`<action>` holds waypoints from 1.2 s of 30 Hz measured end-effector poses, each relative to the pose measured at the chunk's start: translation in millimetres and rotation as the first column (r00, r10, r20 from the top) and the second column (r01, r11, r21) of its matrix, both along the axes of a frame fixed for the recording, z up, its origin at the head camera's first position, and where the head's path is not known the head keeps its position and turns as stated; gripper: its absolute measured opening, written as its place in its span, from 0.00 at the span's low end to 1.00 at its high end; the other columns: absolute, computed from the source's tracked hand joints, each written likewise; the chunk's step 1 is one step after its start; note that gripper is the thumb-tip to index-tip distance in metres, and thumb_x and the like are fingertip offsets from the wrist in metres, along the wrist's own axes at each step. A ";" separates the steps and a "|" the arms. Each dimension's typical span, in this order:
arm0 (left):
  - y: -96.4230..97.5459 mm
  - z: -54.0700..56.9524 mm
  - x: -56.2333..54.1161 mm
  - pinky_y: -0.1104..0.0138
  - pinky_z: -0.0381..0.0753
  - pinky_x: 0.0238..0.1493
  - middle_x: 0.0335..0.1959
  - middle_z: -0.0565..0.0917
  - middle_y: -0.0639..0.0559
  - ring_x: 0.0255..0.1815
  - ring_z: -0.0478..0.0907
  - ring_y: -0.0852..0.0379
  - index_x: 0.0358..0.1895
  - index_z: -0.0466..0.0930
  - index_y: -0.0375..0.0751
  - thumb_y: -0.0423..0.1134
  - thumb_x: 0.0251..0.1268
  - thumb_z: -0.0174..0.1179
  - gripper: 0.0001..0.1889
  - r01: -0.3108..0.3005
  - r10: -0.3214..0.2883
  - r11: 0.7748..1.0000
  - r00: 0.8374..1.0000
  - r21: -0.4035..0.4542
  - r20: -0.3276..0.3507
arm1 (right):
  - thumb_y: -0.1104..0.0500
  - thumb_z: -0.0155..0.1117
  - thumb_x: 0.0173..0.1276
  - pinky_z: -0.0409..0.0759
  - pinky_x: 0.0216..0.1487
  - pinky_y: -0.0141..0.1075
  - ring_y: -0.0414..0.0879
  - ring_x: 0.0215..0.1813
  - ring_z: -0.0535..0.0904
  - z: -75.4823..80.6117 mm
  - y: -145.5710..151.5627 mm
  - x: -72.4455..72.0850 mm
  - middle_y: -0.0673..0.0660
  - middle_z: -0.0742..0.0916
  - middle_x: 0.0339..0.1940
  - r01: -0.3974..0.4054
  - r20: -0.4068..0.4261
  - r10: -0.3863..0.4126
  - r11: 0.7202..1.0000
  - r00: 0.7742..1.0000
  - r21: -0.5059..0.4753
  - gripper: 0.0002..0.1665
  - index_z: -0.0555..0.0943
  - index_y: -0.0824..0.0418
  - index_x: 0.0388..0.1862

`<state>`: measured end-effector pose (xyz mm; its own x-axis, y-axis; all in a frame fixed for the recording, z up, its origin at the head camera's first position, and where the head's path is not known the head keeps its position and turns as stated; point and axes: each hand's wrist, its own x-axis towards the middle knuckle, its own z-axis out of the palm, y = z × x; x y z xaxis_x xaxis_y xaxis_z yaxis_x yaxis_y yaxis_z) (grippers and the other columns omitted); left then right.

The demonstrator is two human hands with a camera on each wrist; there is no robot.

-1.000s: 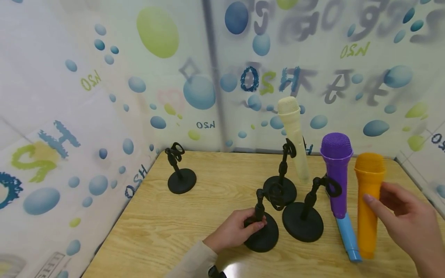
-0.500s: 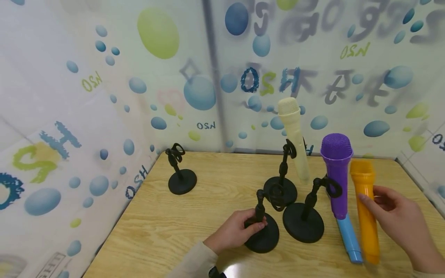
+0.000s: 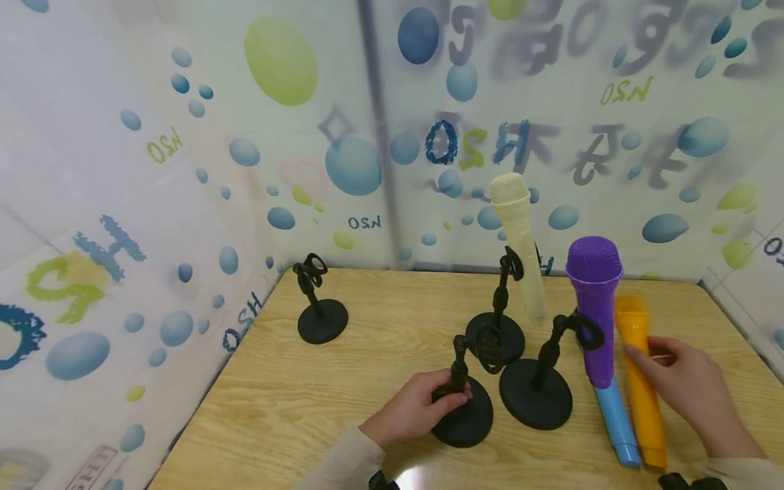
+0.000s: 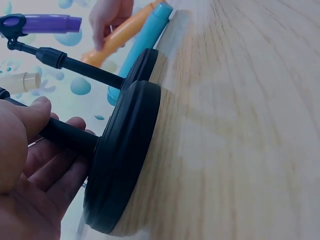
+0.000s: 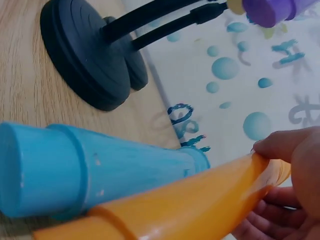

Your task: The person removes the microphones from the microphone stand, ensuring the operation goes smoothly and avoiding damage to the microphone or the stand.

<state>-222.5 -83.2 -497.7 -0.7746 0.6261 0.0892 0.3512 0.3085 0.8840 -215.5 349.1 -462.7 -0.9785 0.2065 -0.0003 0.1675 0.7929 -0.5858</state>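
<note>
At the front, my left hand [image 3: 416, 408] grips the lower pole of a black microphone stand [image 3: 470, 425]; the left wrist view shows thumb and fingers round the pole [image 4: 70, 137]. The stand's holder ring is bare. On the right, my right hand [image 3: 689, 384] holds an orange microphone [image 3: 646, 408] between thumb and fingers, low over the table. It lies alongside a blue microphone [image 3: 617, 425], whose upper part hides behind a purple microphone [image 3: 596, 292]. That purple one sits tilted upright in the ring of another black stand [image 3: 535, 395].
Behind, a cream microphone [image 3: 519, 238] leans upright at a third black stand [image 3: 499, 333]. One more bare stand [image 3: 321, 320] is at the back left of the wooden table [image 3: 367, 320]. Patterned cloth walls [image 3: 294, 156] border the table's back and sides.
My right hand has lowered the orange microphone toward the table, tilting its head away and bringing it beside the blue one. My left hand keeps its grip on the front stand.
</note>
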 end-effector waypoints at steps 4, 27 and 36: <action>-0.1 -0.3 0.0 0.70 0.82 0.66 0.54 0.92 0.50 0.59 0.85 0.65 0.54 0.86 0.45 0.40 0.83 0.62 0.07 -0.001 0.001 1.000 1.000 -0.003 -0.009 | 0.35 0.55 0.85 0.87 0.43 0.55 0.71 0.49 0.85 -5.9 4.3 -4.8 0.85 0.83 0.58 -0.036 0.057 0.036 0.999 0.998 0.000 0.50 0.70 0.87 0.68; -0.3 -1.8 -1.6 0.71 0.82 0.66 0.53 0.92 0.50 0.59 0.85 0.66 0.55 0.87 0.44 0.40 0.83 0.62 0.08 0.005 -0.005 1.000 1.000 -0.005 -0.019 | 0.35 0.53 0.84 0.82 0.55 0.64 0.76 0.55 0.81 -31.5 6.7 -17.7 0.87 0.77 0.66 -0.018 0.207 0.017 1.000 0.978 0.000 0.50 0.71 0.87 0.67; -0.7 1.3 -0.8 0.71 0.82 0.65 0.53 0.91 0.53 0.60 0.85 0.67 0.55 0.87 0.43 0.42 0.83 0.62 0.10 0.003 -0.003 1.000 1.000 -0.015 -0.003 | 0.34 0.48 0.86 0.81 0.57 0.66 0.78 0.58 0.79 -34.5 6.8 -16.3 0.86 0.76 0.67 -0.021 0.223 0.023 1.000 0.974 -0.009 0.51 0.71 0.85 0.69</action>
